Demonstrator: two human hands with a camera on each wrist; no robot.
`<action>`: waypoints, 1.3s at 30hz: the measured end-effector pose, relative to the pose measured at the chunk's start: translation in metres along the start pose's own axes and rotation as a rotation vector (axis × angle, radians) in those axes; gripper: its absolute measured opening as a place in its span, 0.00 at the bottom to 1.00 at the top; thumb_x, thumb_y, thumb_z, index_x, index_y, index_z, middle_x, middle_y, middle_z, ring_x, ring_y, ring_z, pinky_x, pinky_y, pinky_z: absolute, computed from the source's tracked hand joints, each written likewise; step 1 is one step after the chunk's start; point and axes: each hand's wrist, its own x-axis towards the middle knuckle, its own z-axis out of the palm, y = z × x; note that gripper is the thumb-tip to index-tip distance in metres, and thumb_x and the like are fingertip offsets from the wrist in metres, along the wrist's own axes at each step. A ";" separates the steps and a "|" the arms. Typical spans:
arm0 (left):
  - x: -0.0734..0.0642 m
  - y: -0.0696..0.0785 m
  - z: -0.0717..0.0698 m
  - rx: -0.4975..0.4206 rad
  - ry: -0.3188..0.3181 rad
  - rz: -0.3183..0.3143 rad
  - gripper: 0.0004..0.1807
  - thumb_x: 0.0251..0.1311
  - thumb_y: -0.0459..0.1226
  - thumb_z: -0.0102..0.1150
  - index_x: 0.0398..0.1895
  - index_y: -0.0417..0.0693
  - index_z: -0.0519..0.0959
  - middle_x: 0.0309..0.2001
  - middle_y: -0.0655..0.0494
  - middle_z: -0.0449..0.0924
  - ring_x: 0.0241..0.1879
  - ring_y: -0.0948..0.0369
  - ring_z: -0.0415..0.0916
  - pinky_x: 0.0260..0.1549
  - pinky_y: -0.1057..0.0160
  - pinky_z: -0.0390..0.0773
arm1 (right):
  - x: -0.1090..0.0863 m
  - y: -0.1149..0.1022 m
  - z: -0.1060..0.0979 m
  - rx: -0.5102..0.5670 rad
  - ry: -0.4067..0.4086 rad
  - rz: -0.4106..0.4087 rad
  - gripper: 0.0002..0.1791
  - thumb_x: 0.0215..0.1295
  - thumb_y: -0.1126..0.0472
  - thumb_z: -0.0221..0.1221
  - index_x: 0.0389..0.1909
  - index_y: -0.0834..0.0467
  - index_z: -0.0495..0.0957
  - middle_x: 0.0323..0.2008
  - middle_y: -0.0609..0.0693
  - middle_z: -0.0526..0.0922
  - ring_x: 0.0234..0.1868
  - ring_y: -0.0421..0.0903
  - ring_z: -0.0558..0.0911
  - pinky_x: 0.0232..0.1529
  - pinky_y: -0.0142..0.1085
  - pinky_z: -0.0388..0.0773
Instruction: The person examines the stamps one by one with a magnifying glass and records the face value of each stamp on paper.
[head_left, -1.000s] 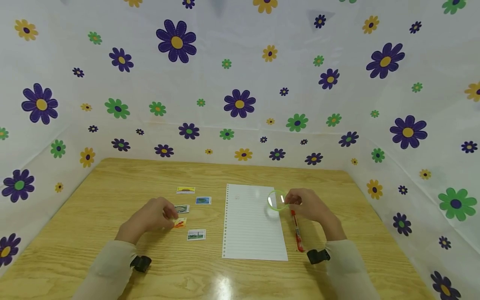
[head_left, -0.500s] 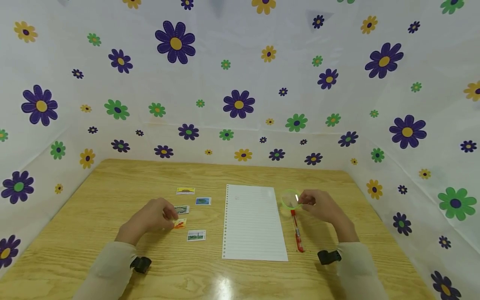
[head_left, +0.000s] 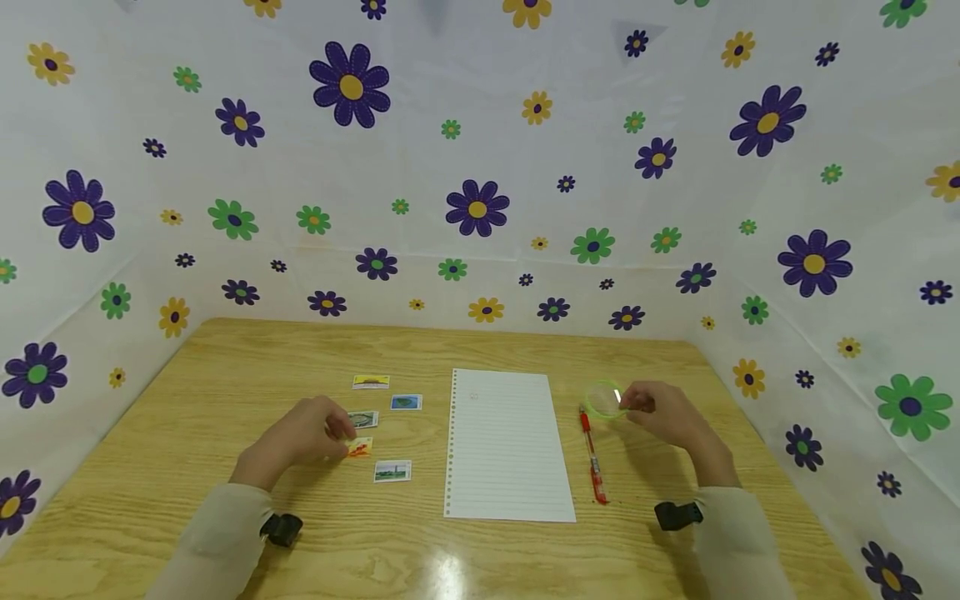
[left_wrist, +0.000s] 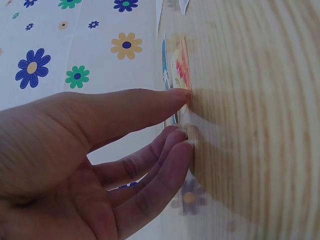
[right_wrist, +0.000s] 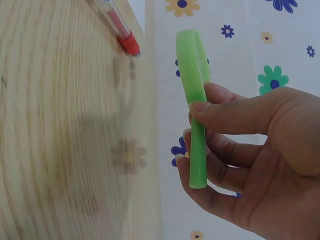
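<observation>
Rising behind and along both sides, a white cloth (head_left: 420, 167) printed with purple, yellow and green flowers frames a light wood-grain table (head_left: 510, 558). Near the middle lies a lined loose-leaf sheet (head_left: 510, 454), punched holes running down its left edge, a small faint mark near the top. Two hands in pale sleeves reach in from the near side. The right hand (head_left: 663, 412) pinches the handle of a green magnifying glass (head_left: 604, 400) between thumb and fingers, holding it above the table, right of the sheet. The left hand (head_left: 300, 435) is loosely curved, thumb and fingertips apart, its thumb touching the edge of an orange-and-yellow stamp (head_left: 362, 447). A red pen (head_left: 593, 458) with a clear barrel lies just right of the sheet. Four more stamps sit near the left hand: a yellow stamp (head_left: 371, 382) farthest away, a blue stamp (head_left: 407, 402), a grey-green stamp (head_left: 365, 419) and a green landscape stamp (head_left: 393, 472) nearest the viewer.
</observation>
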 end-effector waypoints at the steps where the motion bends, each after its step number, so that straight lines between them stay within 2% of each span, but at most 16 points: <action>1: 0.000 0.000 0.000 0.000 0.001 0.000 0.07 0.52 0.28 0.73 0.34 0.44 0.88 0.35 0.53 0.84 0.35 0.58 0.74 0.38 0.57 0.80 | -0.001 0.001 0.000 -0.004 0.003 0.003 0.04 0.65 0.72 0.64 0.37 0.61 0.83 0.37 0.56 0.87 0.38 0.46 0.82 0.39 0.36 0.79; 6: 0.000 -0.001 0.000 0.005 0.002 0.000 0.06 0.52 0.28 0.72 0.34 0.44 0.87 0.34 0.53 0.83 0.35 0.58 0.74 0.38 0.58 0.79 | -0.003 0.008 -0.003 -0.017 0.007 0.017 0.04 0.64 0.71 0.65 0.37 0.61 0.82 0.37 0.56 0.87 0.37 0.46 0.82 0.38 0.36 0.79; 13: -0.001 0.001 0.001 -0.002 -0.002 -0.032 0.07 0.52 0.28 0.73 0.34 0.44 0.87 0.35 0.53 0.82 0.35 0.57 0.73 0.38 0.59 0.78 | -0.007 0.012 -0.007 -0.014 -0.002 0.034 0.03 0.65 0.71 0.64 0.37 0.63 0.82 0.36 0.57 0.87 0.37 0.46 0.82 0.36 0.34 0.79; 21: 0.002 -0.002 0.002 -0.005 -0.005 -0.047 0.07 0.52 0.28 0.73 0.34 0.45 0.88 0.35 0.52 0.82 0.35 0.57 0.73 0.37 0.60 0.78 | -0.012 0.019 -0.010 -0.007 0.010 0.047 0.03 0.64 0.72 0.64 0.36 0.62 0.82 0.36 0.58 0.88 0.37 0.49 0.84 0.38 0.39 0.81; 28: 0.001 -0.002 0.001 -0.002 -0.008 -0.020 0.07 0.52 0.28 0.73 0.34 0.44 0.88 0.35 0.52 0.84 0.36 0.57 0.75 0.39 0.58 0.80 | -0.014 0.027 -0.010 -0.009 0.016 0.056 0.04 0.64 0.71 0.64 0.37 0.61 0.83 0.37 0.57 0.88 0.38 0.48 0.85 0.38 0.39 0.81; 39: 0.002 -0.001 0.001 -0.007 -0.008 -0.022 0.07 0.52 0.28 0.73 0.34 0.44 0.88 0.35 0.52 0.84 0.36 0.57 0.75 0.39 0.57 0.80 | -0.014 0.037 -0.010 -0.046 -0.006 0.083 0.04 0.63 0.70 0.65 0.37 0.60 0.83 0.34 0.56 0.87 0.35 0.45 0.81 0.36 0.39 0.76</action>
